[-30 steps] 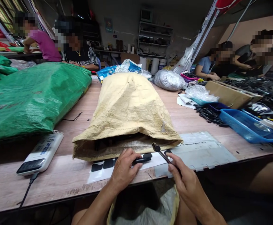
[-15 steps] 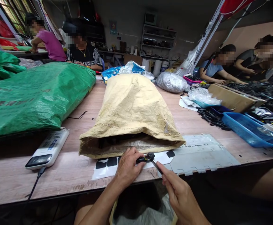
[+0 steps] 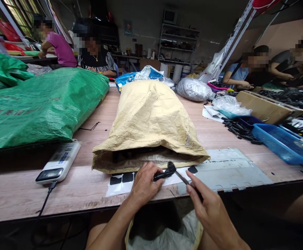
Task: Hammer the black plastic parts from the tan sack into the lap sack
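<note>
Seemingly the step is tool (image 3: 182,177) to black part (image 3: 160,175), near the surface's (image 3: 85,189) front edge; left hand (image 3: 145,180) grips the part, right hand (image 3: 206,199) the tool; next calls for steadiness.

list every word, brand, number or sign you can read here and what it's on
Green sack: "市美", seemingly; the lettering around it is too faint.
White power bank: blue lettering, too blurred to read.
Blue bag: markings too small to read.
Wall poster: too small to read.
</note>
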Tool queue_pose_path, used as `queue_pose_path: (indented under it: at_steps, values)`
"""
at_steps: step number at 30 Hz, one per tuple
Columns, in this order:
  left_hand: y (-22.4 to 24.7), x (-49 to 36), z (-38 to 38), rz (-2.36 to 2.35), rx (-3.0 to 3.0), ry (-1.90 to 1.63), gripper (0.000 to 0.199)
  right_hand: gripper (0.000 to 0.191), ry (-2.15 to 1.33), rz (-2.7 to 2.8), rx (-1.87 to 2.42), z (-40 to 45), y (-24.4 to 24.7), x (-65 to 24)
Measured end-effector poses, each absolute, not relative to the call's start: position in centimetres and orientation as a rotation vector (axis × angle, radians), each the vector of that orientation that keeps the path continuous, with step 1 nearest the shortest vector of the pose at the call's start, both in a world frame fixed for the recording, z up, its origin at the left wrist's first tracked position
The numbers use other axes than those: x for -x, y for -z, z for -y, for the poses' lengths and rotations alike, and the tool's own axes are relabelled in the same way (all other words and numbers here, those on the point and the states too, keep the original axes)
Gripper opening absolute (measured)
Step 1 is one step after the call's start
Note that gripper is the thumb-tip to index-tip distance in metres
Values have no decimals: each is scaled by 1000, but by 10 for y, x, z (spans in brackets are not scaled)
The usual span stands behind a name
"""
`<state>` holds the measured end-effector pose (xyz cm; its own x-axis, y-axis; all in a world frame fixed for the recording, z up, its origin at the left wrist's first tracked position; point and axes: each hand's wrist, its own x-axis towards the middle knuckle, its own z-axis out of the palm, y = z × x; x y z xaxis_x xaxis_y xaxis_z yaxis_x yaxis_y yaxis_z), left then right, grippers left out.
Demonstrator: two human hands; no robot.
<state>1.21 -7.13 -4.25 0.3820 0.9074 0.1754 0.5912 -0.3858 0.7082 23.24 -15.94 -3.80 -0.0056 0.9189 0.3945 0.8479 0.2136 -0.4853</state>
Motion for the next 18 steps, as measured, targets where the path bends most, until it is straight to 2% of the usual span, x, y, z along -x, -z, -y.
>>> queue_pose_path:
  at_steps: [3, 10, 14, 18]
  values:
    - [42, -10, 72, -1276, -2097, -756, 15, 29, -1, 1919, 1759, 136, 37, -259]
    - [45, -6, 70, -1204, -2076, -816, 20, 29, 391, 1945, 1826, 96, 64, -281]
    - [37, -4, 72, -1186, -2072, -834, 25, 30, 429, 1879, 1801, 95, 75, -277]
    - [24, -5, 109, -997, -2099, -830, 29, 29, 414, 1869, 1782, 96, 77, -279]
